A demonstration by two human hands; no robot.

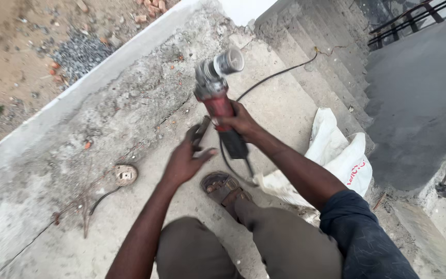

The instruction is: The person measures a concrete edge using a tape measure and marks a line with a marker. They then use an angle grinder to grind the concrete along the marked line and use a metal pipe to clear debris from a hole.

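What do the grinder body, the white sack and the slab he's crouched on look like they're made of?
Grinder: red body looks like moulded plastic, its grey head like matte cast metal. White sack: probably woven plastic, limp and creased. Slab: rough grey concrete, pitted and dusty.

sack: a white woven bag point(339, 155) lies crumpled on the concrete, at the foot of the stairs
stairs: rough grey concrete steps point(326, 46) climb toward the upper right
round fitting: 1 small rusty disc with a pale square centre point(125, 174) sits on the slab
gravel: a grey heap point(81, 51) on the bare earth, upper left
railing: dark bars point(414, 18), top right
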